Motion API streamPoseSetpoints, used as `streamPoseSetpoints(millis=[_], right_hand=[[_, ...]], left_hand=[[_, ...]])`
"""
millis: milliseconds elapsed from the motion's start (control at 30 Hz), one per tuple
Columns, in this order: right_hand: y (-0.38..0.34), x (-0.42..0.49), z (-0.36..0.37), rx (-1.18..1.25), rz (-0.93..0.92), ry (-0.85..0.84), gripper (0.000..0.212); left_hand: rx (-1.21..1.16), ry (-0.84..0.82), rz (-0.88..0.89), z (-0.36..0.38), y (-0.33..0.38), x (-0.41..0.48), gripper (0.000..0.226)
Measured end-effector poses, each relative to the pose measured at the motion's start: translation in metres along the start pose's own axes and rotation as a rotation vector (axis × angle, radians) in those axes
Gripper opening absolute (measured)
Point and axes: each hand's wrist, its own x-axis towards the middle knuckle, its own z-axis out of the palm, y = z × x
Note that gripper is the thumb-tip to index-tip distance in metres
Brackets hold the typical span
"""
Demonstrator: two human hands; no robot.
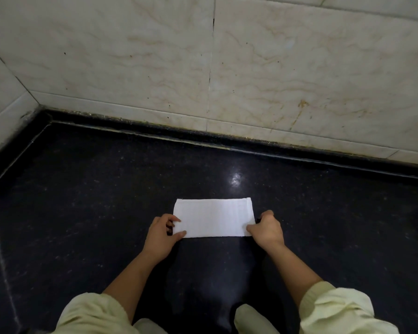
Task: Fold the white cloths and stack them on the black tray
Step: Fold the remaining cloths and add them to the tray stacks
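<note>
Head view showed the white cloth [212, 217], folded into a strip, lying flat on the dark counter [82, 201]. The left hand [162, 233] and right hand [267, 229] each pinched a short end between thumb and curled fingers. It looked light, limp and non-slippery, best taken by its corners; no tray was visible.

White cloth [212, 218] on a black speckled tabletop [82, 201]; cream wall tiles [299, 68] with brown veins; pale yellow sleeves [336, 307].
</note>
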Motion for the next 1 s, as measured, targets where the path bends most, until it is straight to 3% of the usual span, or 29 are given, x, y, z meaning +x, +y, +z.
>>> streamPoseSetpoints(millis=[267,533,667,1000], right_hand=[[-0.015,0.007,-0.004,0.114,0.111,-0.073,0.018],[-0.018,0.007,-0.003,0.377,0.126,0.028,0.009],[-0.025,0.001,-0.003,0.376,0.015,0.077,0.007],[-0.073,-0.024,0.018,0.230,-0.269,-0.028,0.012]], left_hand=[[-0.014,-0.032,-0.016,-0.005,0.001,0.004,0.034],[-0.057,-0.054,-0.027,-0.005,-0.002,0.007,0.031],[-0.148,-0.062,-0.068,-0.010,-0.004,0.011,0.020],[-0.267,-0.089,-0.062,-0.014,-0.010,0.011,0.029]])
